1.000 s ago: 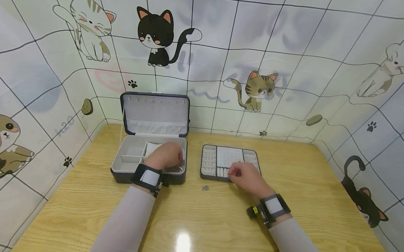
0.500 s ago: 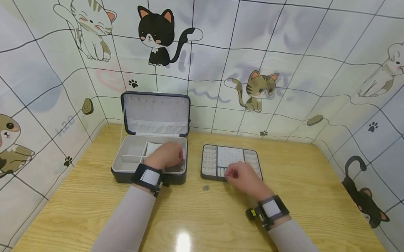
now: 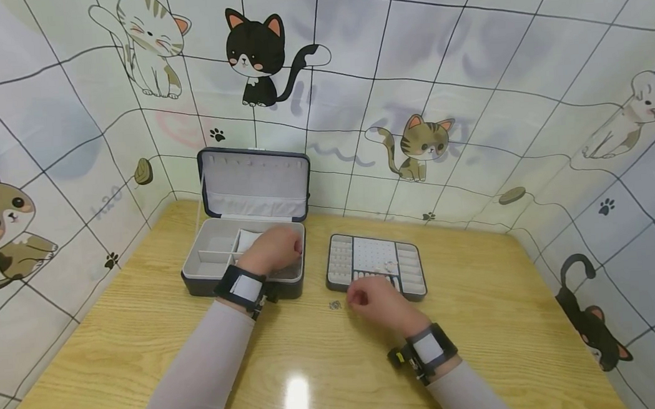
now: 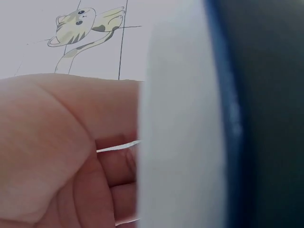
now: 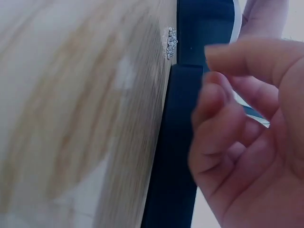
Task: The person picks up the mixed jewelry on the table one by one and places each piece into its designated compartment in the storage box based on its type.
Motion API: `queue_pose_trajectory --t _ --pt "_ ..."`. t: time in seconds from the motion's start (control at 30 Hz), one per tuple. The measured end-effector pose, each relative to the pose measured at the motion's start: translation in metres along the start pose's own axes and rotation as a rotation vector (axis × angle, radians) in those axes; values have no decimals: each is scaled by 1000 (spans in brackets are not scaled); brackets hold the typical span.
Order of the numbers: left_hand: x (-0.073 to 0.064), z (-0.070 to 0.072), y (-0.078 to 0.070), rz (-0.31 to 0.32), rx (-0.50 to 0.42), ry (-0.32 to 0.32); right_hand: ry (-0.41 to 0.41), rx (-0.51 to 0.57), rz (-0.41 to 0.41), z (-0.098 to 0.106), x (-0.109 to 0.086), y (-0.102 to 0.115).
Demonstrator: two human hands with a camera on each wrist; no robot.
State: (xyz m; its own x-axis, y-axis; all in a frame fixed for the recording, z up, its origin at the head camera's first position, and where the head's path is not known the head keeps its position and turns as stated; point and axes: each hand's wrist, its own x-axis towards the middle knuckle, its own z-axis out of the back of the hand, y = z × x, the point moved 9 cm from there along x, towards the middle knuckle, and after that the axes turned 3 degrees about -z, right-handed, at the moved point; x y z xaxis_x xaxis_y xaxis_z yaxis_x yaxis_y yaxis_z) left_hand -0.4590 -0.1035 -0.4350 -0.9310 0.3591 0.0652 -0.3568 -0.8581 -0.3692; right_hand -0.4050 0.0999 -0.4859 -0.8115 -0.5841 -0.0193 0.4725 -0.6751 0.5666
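Hanging over the right side of a box (image 3: 202, 285) with its lid raised, the left hand (image 3: 271, 250) has bent fingers, though their tips are hidden and any hold cannot be told. The right hand (image 3: 383, 302), loosely curled with a gap between thumb and fingertip, grips nothing visible at the front edge of a compartmented tray (image 3: 339, 286); small silvery pieces (image 3: 335, 305) lie beside it on the surface (image 3: 314, 349).

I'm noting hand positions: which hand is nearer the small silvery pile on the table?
The right hand: it is close by, just to the right of the silvery pile. The left hand is farther off, at the right side of the open box.
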Motion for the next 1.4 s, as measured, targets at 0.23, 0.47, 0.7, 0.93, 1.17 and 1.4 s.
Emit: queue_pose_trajectory --t 0.23,0.47,0.7,0.93,1.17,1.4 --pt "-3 5 -5 15 0 -29 80 -47 22 -11 -4 6" --pt "-4 12 -5 40 7 -69 109 -101 38 -14 -4 9" --pt "-2 11 -18 38 77 -70 124 -131 50 -13 -4 12" --pt "3 6 -43 -5 165 -119 100 -220 72 -10 -5 17" --pt "8 -11 -60 -36 141 -95 87 -295 7 -10 -6 14" --pt "8 -15 -60 -5 136 -58 78 -366 32 -15 -7 20"
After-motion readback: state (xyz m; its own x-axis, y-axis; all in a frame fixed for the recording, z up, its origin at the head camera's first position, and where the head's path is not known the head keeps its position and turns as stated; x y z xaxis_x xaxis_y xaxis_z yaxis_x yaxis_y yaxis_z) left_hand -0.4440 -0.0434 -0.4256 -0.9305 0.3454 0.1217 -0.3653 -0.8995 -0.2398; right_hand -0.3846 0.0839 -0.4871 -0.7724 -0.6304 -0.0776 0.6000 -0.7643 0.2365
